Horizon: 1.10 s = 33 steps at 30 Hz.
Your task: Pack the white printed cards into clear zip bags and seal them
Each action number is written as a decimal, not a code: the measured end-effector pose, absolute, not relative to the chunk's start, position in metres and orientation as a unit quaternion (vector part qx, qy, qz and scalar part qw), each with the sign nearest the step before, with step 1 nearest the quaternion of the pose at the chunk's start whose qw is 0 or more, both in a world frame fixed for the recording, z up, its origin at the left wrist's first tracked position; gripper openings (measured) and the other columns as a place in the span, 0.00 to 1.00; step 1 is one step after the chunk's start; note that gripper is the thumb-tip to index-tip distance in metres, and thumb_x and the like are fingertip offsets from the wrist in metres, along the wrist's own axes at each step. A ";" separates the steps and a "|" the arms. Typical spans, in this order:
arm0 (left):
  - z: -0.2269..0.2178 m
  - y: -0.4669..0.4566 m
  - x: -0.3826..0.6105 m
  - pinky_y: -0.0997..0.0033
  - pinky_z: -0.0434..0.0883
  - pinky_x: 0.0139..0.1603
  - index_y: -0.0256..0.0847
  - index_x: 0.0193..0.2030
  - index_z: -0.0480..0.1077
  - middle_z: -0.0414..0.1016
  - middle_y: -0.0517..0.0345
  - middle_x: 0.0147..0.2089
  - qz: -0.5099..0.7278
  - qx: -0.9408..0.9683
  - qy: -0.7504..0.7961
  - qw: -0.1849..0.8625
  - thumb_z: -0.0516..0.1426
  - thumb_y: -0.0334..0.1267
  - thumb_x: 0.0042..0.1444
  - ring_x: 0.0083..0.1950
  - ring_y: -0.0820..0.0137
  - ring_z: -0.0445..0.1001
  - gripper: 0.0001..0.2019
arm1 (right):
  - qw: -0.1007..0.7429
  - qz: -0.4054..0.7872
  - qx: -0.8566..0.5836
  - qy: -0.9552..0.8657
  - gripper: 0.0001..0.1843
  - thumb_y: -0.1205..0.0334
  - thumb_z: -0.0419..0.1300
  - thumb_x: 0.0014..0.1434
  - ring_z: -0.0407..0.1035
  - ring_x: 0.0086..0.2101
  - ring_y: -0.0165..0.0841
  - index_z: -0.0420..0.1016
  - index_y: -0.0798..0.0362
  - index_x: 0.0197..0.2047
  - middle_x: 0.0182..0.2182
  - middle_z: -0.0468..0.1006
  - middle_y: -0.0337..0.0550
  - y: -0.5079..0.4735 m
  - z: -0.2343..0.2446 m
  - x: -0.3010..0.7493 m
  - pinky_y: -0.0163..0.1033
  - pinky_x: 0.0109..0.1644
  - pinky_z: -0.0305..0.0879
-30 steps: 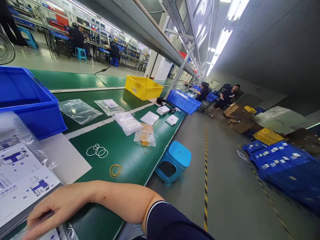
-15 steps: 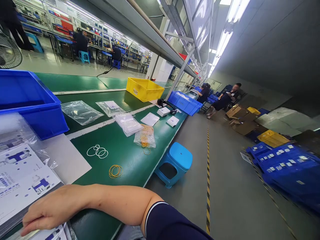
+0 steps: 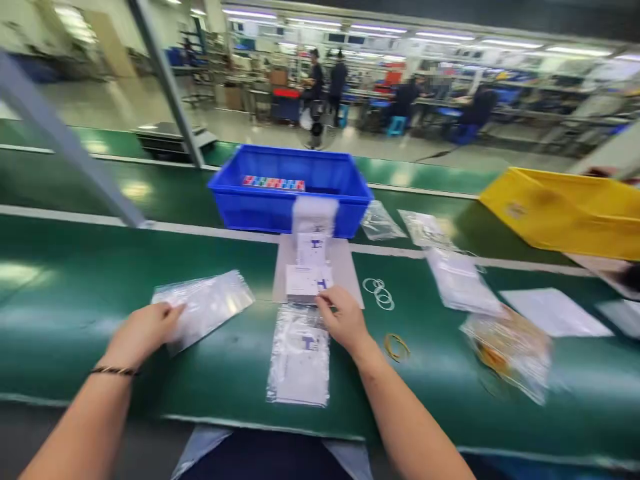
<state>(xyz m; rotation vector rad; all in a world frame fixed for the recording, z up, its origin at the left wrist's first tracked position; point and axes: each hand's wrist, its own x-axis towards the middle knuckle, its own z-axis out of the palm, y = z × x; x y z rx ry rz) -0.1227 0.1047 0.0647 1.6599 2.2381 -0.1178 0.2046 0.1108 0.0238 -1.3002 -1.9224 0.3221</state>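
To our left we hold clear plastic bags [image 3: 215, 303], glossy and flat, slanting up to the right. Ahead of us lies a squared stack of white cards [image 3: 303, 280] with purple print. Nearer us, just below it, a clear pouch [image 3: 300, 370] lies flat, purple print showing through.

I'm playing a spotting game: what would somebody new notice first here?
Probably the big blue bin beyond the hands, with a colourful row inside, and the bright yellow bin at the far right. Nearer, the left hand holds clear plastic bags over the green table, while the right hand is at the corner of a printed white stack.
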 end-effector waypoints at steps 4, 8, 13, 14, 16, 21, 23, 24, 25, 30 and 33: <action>0.047 0.100 -0.134 0.73 0.57 0.25 0.38 0.24 0.65 0.74 0.51 0.28 -0.095 0.614 0.764 0.175 0.47 0.50 0.52 0.31 0.63 0.71 0.18 | 0.382 0.143 -0.502 -0.763 0.09 0.63 0.49 0.56 0.63 0.27 0.31 0.66 0.53 0.26 0.23 0.69 0.42 0.106 0.027 0.201 0.36 0.32 0.59; 0.038 0.104 -0.132 0.73 0.57 0.26 0.38 0.26 0.65 0.75 0.49 0.33 -0.099 0.643 0.741 0.164 0.44 0.42 0.54 0.34 0.64 0.71 0.14 | 0.369 0.155 -0.492 -0.773 0.10 0.63 0.48 0.56 0.63 0.26 0.32 0.66 0.53 0.25 0.23 0.69 0.42 0.103 0.028 0.196 0.36 0.31 0.59; 0.048 0.103 -0.124 0.72 0.57 0.26 0.38 0.27 0.66 0.75 0.47 0.32 -0.089 0.623 0.763 0.144 0.43 0.47 0.54 0.33 0.62 0.72 0.18 | 0.341 0.178 -0.471 -0.794 0.11 0.64 0.48 0.56 0.64 0.25 0.31 0.66 0.53 0.25 0.22 0.70 0.42 0.103 0.025 0.188 0.35 0.30 0.60; 0.050 0.104 -0.120 0.72 0.57 0.25 0.38 0.28 0.66 0.75 0.47 0.32 -0.074 0.620 0.769 0.137 0.43 0.50 0.54 0.33 0.61 0.71 0.20 | 0.338 0.180 -0.469 -0.796 0.11 0.64 0.48 0.56 0.64 0.25 0.31 0.66 0.53 0.26 0.23 0.70 0.42 0.102 0.024 0.187 0.35 0.30 0.60; 0.050 0.108 -0.109 0.71 0.58 0.26 0.38 0.30 0.67 0.74 0.47 0.32 -0.043 0.629 0.766 0.129 0.42 0.54 0.54 0.32 0.61 0.71 0.22 | 0.330 0.184 -0.468 -0.799 0.11 0.63 0.48 0.57 0.64 0.25 0.31 0.67 0.53 0.26 0.23 0.70 0.42 0.102 0.022 0.185 0.35 0.29 0.60; 0.041 0.123 -0.095 0.71 0.57 0.27 0.36 0.29 0.67 0.74 0.45 0.33 -0.045 0.665 0.729 0.152 0.47 0.43 0.53 0.34 0.60 0.71 0.14 | 0.319 0.194 -0.460 -0.805 0.12 0.62 0.48 0.56 0.64 0.25 0.31 0.67 0.53 0.26 0.23 0.70 0.42 0.099 0.023 0.185 0.35 0.28 0.59; 0.041 0.125 -0.095 0.71 0.57 0.27 0.36 0.28 0.67 0.74 0.46 0.33 -0.043 0.668 0.727 0.154 0.47 0.38 0.53 0.33 0.62 0.71 0.11 | 0.324 0.206 -0.461 -0.800 0.12 0.62 0.48 0.56 0.64 0.25 0.32 0.67 0.53 0.26 0.23 0.70 0.42 0.098 0.025 0.185 0.36 0.29 0.60; 0.043 0.124 -0.095 0.72 0.57 0.27 0.37 0.27 0.66 0.74 0.48 0.32 -0.041 0.671 0.725 0.152 0.46 0.37 0.53 0.33 0.63 0.70 0.11 | 0.328 0.219 -0.462 -0.794 0.12 0.62 0.48 0.56 0.64 0.25 0.32 0.68 0.53 0.25 0.23 0.70 0.43 0.098 0.026 0.184 0.36 0.29 0.60; 0.047 0.121 -0.093 0.72 0.57 0.28 0.37 0.27 0.66 0.73 0.49 0.31 -0.034 0.677 0.719 0.151 0.45 0.37 0.54 0.33 0.64 0.70 0.12 | 0.333 0.238 -0.465 -0.784 0.12 0.61 0.48 0.56 0.64 0.25 0.32 0.68 0.53 0.25 0.23 0.70 0.43 0.097 0.027 0.183 0.37 0.30 0.60; 0.064 0.099 -0.060 0.74 0.57 0.27 0.40 0.25 0.62 0.68 0.60 0.25 0.072 0.737 0.626 0.244 0.43 0.42 0.55 0.28 0.70 0.66 0.14 | 0.379 0.498 -0.464 -0.627 0.18 0.51 0.50 0.54 0.69 0.27 0.33 0.70 0.56 0.37 0.29 0.75 0.46 0.094 0.024 0.169 0.39 0.32 0.65; 0.065 0.091 -0.027 0.75 0.55 0.25 0.40 0.23 0.62 0.64 0.63 0.21 0.079 0.771 0.564 0.287 0.46 0.42 0.53 0.25 0.72 0.62 0.12 | 0.373 0.576 -0.462 -0.563 0.25 0.51 0.50 0.54 0.70 0.23 0.31 0.64 0.59 0.49 0.27 0.76 0.45 0.093 0.018 0.163 0.38 0.28 0.66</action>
